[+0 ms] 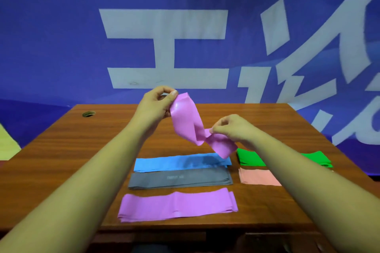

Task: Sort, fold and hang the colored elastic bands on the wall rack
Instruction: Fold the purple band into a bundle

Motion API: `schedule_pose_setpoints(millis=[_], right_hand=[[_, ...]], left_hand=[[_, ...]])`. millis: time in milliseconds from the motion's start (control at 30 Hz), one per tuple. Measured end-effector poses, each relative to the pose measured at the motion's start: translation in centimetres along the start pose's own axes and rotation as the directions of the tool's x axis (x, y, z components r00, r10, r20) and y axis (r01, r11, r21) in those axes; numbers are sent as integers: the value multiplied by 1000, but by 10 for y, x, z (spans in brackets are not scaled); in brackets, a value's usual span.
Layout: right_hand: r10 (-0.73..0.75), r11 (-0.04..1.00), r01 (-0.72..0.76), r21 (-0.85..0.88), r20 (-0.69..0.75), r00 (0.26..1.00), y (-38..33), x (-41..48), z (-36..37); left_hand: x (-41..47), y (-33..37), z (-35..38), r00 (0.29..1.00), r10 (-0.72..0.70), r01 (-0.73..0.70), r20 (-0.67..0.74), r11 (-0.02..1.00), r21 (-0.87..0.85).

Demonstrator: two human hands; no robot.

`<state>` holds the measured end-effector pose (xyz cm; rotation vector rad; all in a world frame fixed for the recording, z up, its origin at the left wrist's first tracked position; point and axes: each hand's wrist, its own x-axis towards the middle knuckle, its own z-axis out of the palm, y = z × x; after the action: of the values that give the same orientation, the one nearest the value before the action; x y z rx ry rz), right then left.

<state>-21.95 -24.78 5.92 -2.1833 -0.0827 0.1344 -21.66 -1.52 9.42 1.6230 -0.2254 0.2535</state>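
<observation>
A purple elastic band [189,123] hangs twisted in the air above the wooden table [82,150]. My left hand [154,104] pinches its upper end, and my right hand [232,129] pinches it lower down, near the twist. Flat on the table lie folded bands: blue [176,162], grey [178,179], another purple one [176,204] nearest me, green [250,157] and salmon pink [257,176] at the right, both partly hidden by my right forearm.
A blue banner with large white characters [164,47] covers the wall behind the table. A round cable hole [88,114] sits at the table's far left corner. No wall rack is in view.
</observation>
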Motion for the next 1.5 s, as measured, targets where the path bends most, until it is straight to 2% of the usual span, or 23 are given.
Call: schedule_pose_setpoints(millis=[100, 167, 233, 400, 567, 700, 800, 867, 967, 1067, 1133, 1200, 1300, 1400, 1500], right_hand=[[-170, 943, 207, 260, -158, 973, -27, -16, -8], [-234, 824, 274, 496, -143, 962, -50, -27, -15], [-300, 766, 322, 557, -133, 945, -69, -37, -20], [-325, 827, 377, 418, -191, 926, -85, -49, -21], [-299, 812, 375, 447, -233, 925, -85, -48, -20], [-293, 790, 414, 451, -316, 903, -90, -46, -21], [-312, 811, 441, 383, -354, 882, -94, -49, -27], [-324, 813, 453, 365, -364, 873, -96, -50, -30], [-316, 805, 458, 377, -382, 869, -96, -49, -34], [-310, 790, 456, 411, -375, 874, -96, -50, -34], [-324, 786, 438, 437, -313, 893, -96, -52, -34], [-380, 831, 448, 328, -252, 890, -97, -52, -34], [-429, 846, 489, 212, -273, 861, -99, -51, -31], [-401, 836, 485, 256, -318, 859, -102, -50, -33], [-351, 883, 408, 231, -252, 902, -102, -50, -35]], left_hand=[[-6, 23, 9, 999, 19, -19, 46, 1000, 5], [-9, 38, 17, 997, 44, -45, 58, 999, 14], [-13, 52, 24, 995, 73, -73, 62, 997, 6], [-21, 72, 27, 991, 118, -121, 69, 992, 41], [-25, 69, 22, 986, 117, -130, 121, 986, 108], [-31, 67, 22, 956, 182, -229, 228, 953, 199], [-29, 62, 23, 963, 212, -251, 164, 930, 268], [-27, 62, 25, 967, 228, -249, 115, 944, 218], [-26, 67, 31, 968, 225, -234, 113, 969, 77], [-25, 69, 34, 965, 221, -230, 138, 971, 56], [-24, 67, 34, 965, 217, -227, 148, 973, 50], [-24, 64, 34, 966, 207, -212, 152, 977, 14], [-26, 55, 32, 969, 144, -136, 200, 989, -56], [-32, 45, 32, 961, 88, -96, 264, 995, 19], [-36, 37, 31, 960, 87, -104, 266, 993, 50]])
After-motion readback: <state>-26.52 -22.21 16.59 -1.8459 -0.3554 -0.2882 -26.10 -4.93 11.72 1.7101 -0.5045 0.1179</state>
